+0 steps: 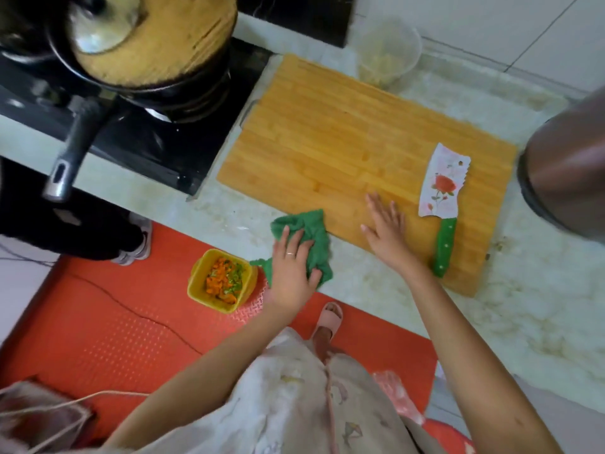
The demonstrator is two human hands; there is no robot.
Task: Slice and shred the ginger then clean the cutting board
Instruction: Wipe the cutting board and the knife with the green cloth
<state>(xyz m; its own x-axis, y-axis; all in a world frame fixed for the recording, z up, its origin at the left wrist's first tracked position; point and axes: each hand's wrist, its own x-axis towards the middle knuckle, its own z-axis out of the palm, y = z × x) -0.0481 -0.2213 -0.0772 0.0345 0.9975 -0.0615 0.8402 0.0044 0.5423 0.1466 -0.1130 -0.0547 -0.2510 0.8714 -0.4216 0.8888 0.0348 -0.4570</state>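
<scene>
A bamboo cutting board [343, 152] lies on the marble counter, its surface bare of ginger. My left hand [293, 267] presses on a crumpled green cloth [311, 231] at the board's near left corner, at the counter's edge. My right hand [386, 227] lies flat, fingers straight, on the board's near edge. A cleaver with a rose-printed blade [442, 188] and green handle rests on the board just right of my right hand. A clear plastic bowl [389, 54] holding pale shreds stands behind the board.
A black pan [137, 60] with a lid sits on the stove at left, handle pointing toward me. A brown round appliance [566, 172] stands at the right. On the red floor mat, a yellow bin [222, 280] holds vegetable scraps. Another person's feet stand at left.
</scene>
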